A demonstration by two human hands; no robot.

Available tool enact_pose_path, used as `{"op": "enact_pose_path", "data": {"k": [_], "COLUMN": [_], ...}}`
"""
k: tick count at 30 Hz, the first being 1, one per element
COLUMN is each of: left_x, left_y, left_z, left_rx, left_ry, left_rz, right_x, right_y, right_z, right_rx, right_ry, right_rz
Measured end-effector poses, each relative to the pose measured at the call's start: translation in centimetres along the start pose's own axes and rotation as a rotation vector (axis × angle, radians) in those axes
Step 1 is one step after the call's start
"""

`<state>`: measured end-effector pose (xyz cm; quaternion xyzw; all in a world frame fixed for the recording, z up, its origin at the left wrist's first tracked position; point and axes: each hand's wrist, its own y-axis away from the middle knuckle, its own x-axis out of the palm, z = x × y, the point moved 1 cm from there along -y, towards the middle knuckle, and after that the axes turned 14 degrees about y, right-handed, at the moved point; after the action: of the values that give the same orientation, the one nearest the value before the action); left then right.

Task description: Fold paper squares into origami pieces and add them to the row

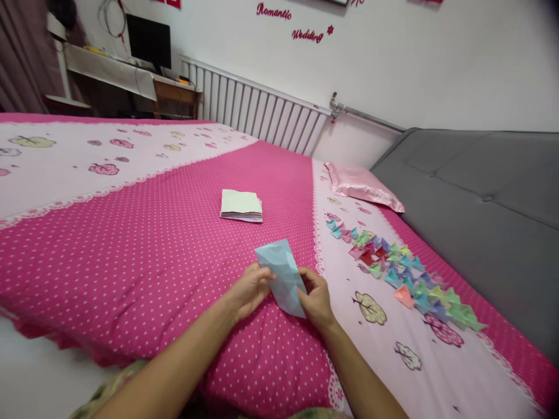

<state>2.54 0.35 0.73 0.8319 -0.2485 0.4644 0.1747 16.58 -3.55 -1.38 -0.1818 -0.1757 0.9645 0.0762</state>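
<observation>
A light blue sheet of paper (pixel 285 278), creased and partly folded, is held up above the pink bedspread. My left hand (pixel 253 291) pinches its left edge, thumb lying on the near face. On the opposite side my right hand (pixel 317 298) grips the edge between thumb and curled fingers. Past the hands lies a stack of square paper (pixel 241 203), pale yellow-green on top. To the right, many small folded paper pieces (pixel 393 265) in blue, green, pink, red and orange stand in rows.
The polka-dot bedspread (pixel 144 250) spreads under everything. A pink pillow (pixel 362 185) rests by the grey headboard (pixel 476 186). Behind the bed are a white radiator (pixel 257 105) and a desk with a monitor (pixel 149 42).
</observation>
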Motion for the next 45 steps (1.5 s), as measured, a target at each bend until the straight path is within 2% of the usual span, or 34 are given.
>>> {"op": "enact_pose_path", "data": {"k": [4, 7, 10, 13, 16, 19, 24, 26, 31, 36, 41, 45], "left_x": [-0.3, -0.8, -1.1, -0.8, -0.3, 0.1, -0.1, -0.2, -0.3, -0.9, -1.1, -1.0], "left_y": [0.0, -0.1, -0.3, -0.3, -0.1, 0.0, -0.1, -0.1, -0.1, -0.4, -0.4, -0.4], "left_z": [1.0, 1.6, 2.2, 2.1, 1.2, -0.2, -2.0, -2.3, -2.6, -2.5, -2.8, -2.9], "left_rx": [0.052, 0.148, 0.190, 0.170, 0.116, 0.001, -0.083, -0.104, -0.144, -0.190, -0.196, -0.214], "left_ry": [-0.082, -0.217, -0.306, -0.257, -0.187, -0.121, -0.067, -0.061, -0.059, 0.005, 0.051, 0.087], "left_rz": [0.035, -0.044, -0.069, -0.088, -0.192, -0.285, -0.330, -0.321, -0.313, -0.281, -0.284, -0.270], "right_x": [0.1, -0.1, -0.1, 0.1, 0.2, -0.1, -1.2, -1.7, -2.8, -3.0, -3.1, -3.0], "right_y": [0.3, 0.5, 0.6, 0.5, 0.3, -0.1, -0.5, -0.7, -0.9, -1.0, -1.0, -1.0], "right_z": [0.3, 1.0, 1.4, 1.1, 0.6, 0.9, 1.2, 0.5, -1.4, -0.8, 0.0, -0.2], "right_rx": [0.029, 0.023, -0.010, 0.024, 0.115, 0.118, 0.142, 0.166, 0.208, 0.116, 0.049, 0.022], "right_ry": [0.216, 0.363, 0.428, 0.340, 0.157, 0.013, -0.027, -0.002, -0.107, -0.007, 0.049, 0.091], "right_rz": [-0.114, -0.239, -0.229, -0.191, -0.231, -0.245, -0.101, -0.047, 0.057, 0.170, 0.199, 0.166]}}
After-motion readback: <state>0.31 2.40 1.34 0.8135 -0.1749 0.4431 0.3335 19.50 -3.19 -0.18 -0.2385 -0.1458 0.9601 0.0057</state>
